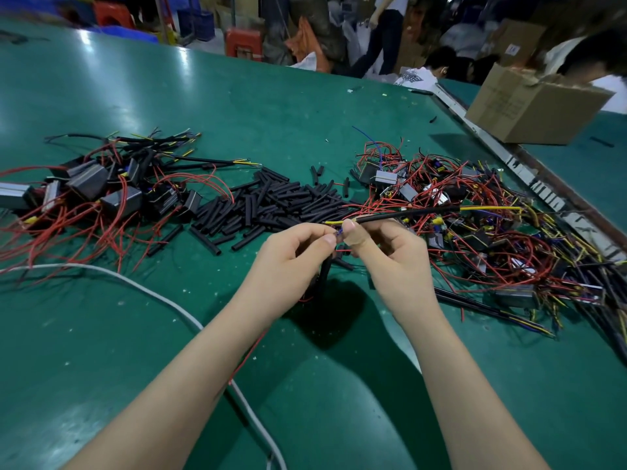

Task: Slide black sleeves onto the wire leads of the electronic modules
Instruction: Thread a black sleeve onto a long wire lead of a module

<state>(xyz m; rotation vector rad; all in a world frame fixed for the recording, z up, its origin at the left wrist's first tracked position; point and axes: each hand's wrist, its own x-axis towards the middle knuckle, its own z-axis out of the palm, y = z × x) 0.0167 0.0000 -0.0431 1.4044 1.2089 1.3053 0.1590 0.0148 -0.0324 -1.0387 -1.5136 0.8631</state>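
While both hands meet at table centre | right hand (pixel 376 242) pinches black sleeve (pixel 407 215) already on yellow lead (pixel 488 208), aimed 2 o'clock to hold it straight | left hand (pixel 302 252) pinches lead tips, fingers curled | loose sleeves (pixel 271 201) at 12, modules (pixel 475 232) at 3.

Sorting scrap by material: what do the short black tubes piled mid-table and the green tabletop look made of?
Short black tubes: apparently matte flexible plastic or rubber, hollow ends showing. Green tabletop: smooth, semi-glossy mat, probably rubber or vinyl, reflecting overhead lights.
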